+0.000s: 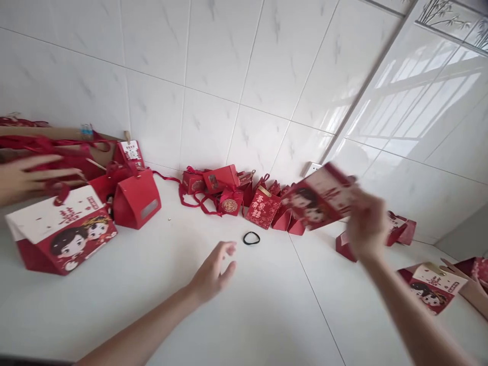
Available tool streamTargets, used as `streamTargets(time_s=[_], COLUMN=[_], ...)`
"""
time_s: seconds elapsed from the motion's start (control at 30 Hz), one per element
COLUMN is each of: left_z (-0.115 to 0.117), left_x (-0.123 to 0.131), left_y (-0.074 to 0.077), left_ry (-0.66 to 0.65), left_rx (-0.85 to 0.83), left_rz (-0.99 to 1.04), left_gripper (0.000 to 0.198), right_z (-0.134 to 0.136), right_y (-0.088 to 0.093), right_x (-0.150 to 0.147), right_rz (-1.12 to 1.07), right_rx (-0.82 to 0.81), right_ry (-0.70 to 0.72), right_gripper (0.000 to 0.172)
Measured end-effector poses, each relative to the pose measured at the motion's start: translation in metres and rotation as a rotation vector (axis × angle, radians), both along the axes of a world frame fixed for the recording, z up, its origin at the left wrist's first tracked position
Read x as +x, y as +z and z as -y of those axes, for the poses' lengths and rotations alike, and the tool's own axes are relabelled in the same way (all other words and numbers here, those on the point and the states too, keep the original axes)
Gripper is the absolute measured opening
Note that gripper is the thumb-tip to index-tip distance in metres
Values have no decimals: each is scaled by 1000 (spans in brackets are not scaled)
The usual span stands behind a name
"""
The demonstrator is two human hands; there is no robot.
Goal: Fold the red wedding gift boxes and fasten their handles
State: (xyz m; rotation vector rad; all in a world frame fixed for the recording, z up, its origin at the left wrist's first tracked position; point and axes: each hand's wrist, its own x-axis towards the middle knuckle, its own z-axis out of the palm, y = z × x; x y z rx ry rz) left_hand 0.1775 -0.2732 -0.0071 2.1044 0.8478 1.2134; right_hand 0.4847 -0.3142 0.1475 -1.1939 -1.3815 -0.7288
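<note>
My left hand (213, 272) hovers over the white table, thumb and fingers apart, with nothing in it. Ahead of it a black hair tie (251, 238) lies on the table. Raised at the right, my right hand (366, 223) grips the edge of a red and white gift box (318, 198) printed with a cartoon couple. The box is tilted, looks flat and is blurred by motion. Behind it, a red box printed with pale characters (263, 207) leans among several small red gift boxes (223, 179) by the wall.
At the left another person's hand (34, 175) is over a large cartoon gift box (63, 229), beside a plain red box (137, 198) and a carton (49, 133). At the right another person's hand (470, 290) is near a cartoon box (432, 287). A tiled wall (213, 117) stands behind.
</note>
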Motion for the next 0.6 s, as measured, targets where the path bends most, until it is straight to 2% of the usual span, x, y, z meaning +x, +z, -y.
streamTargets(time_s=[0.03,0.1,0.13,0.17,0.2,0.27,0.33,0.37,0.5,0.6], left_z=[-2,-9,-13,-18,-22,-29,-33,-34,-30,-20], left_x=[-3,-10,-13,-16,-19,-21,-19,-17,-15,-19], left_y=[1,4,7,10,14,23,30,32,32,33], left_ry=[62,173,211,231,231,165,72,42,-10,-117], left_rx=[8,49,71,86,87,45,-50,-98,-171,-138], left_rz=[85,240,297,334,347,333,319,325,315,240], left_gripper=[32,40,44,48,50,49,39,32,22,22], right_z=[-8,-22,-27,-32,-36,-42,-45,-45,-34,-21], right_y=[-23,-68,-88,-103,-114,-123,-122,-120,-117,-118], right_x=[-28,-81,-104,-122,-138,-157,-167,-169,-168,-165], right_rz=[-15,3,-43,-129,-249,-436,-534,-554,-522,-406], right_rx=[-54,-153,-286,-417,-480,-558,-563,-555,-555,-488], right_ry=[173,318,469,592,647,711,713,707,652,605], right_gripper=[16,18,22,29,30,23,11,11,24,16])
